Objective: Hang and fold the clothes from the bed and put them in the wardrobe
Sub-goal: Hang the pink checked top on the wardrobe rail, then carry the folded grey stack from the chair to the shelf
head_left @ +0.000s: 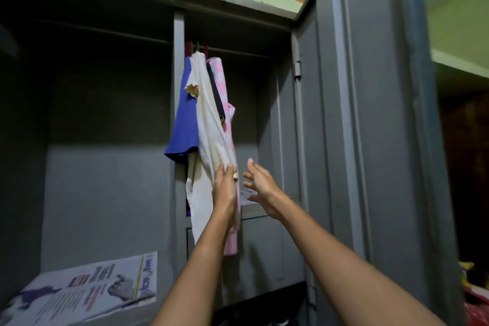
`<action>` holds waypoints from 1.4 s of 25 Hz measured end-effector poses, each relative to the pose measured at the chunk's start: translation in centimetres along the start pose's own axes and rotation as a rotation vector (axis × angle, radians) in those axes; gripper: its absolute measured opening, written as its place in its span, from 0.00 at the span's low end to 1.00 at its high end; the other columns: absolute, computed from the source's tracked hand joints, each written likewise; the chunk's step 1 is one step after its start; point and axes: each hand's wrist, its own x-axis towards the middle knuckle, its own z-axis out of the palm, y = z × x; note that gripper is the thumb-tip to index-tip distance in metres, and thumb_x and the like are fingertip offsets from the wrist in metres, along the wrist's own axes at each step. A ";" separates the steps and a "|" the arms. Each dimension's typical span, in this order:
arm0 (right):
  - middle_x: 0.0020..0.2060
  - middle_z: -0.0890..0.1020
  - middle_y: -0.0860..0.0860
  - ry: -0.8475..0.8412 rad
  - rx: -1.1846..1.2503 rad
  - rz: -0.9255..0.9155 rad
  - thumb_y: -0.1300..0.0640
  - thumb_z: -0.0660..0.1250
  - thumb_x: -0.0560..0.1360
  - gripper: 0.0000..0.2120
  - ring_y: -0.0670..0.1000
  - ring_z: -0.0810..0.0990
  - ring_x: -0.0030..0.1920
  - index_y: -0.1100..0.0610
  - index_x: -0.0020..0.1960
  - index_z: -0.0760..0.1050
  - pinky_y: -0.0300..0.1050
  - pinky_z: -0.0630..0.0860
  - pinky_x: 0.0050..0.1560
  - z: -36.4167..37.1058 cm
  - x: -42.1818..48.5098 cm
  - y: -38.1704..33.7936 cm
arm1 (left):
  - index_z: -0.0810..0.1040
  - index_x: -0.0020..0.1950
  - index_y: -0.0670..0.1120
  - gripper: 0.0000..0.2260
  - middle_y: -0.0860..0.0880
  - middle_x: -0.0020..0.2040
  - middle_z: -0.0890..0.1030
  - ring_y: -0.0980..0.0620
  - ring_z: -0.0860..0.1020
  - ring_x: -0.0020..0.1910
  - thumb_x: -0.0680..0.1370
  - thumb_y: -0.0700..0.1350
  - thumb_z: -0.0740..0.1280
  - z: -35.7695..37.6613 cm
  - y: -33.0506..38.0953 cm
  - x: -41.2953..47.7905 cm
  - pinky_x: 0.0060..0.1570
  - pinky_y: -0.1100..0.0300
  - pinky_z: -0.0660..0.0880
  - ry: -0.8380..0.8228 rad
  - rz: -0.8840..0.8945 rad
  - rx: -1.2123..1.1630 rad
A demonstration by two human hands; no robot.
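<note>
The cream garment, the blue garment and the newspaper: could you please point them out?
cream garment (pixel 207 119): head view, mid-body fabric.
blue garment (pixel 183 124): head view, lower body panel.
newspaper (pixel 87 291): head view, printed middle.

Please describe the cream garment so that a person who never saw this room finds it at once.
In the open grey metal wardrobe, look at the rail of the right-hand compartment, where four garments hang bunched. The cream garment is second from the left, between a blue one and a dark navy one. It alone is pale and plain, and the left hand touches its lower part.
</note>
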 end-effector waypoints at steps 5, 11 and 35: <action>0.73 0.64 0.52 0.069 -0.021 0.064 0.44 0.50 0.81 0.25 0.54 0.66 0.70 0.54 0.75 0.55 0.57 0.63 0.67 -4.1 -7.2 1.4 | 0.60 0.74 0.42 0.20 0.46 0.73 0.64 0.51 0.63 0.71 0.83 0.45 0.54 3.6 0.2 -9.3 0.63 0.64 0.60 -0.042 -0.047 -0.053; 0.71 0.67 0.51 0.186 -0.106 0.074 0.44 0.49 0.81 0.23 0.53 0.69 0.67 0.52 0.73 0.61 0.52 0.66 0.61 -12.1 -18.5 1.6 | 0.66 0.71 0.45 0.18 0.43 0.68 0.72 0.47 0.70 0.67 0.82 0.47 0.55 10.4 0.1 -19.5 0.66 0.55 0.64 -0.186 -0.147 -0.187; 0.69 0.69 0.56 1.452 -0.239 0.280 0.44 0.50 0.81 0.25 0.57 0.69 0.68 0.57 0.74 0.61 0.58 0.65 0.67 -56.9 -56.4 1.0 | 0.67 0.70 0.40 0.18 0.38 0.65 0.73 0.45 0.71 0.66 0.82 0.46 0.55 53.3 -5.5 -59.6 0.62 0.57 0.66 -1.270 -0.725 -0.469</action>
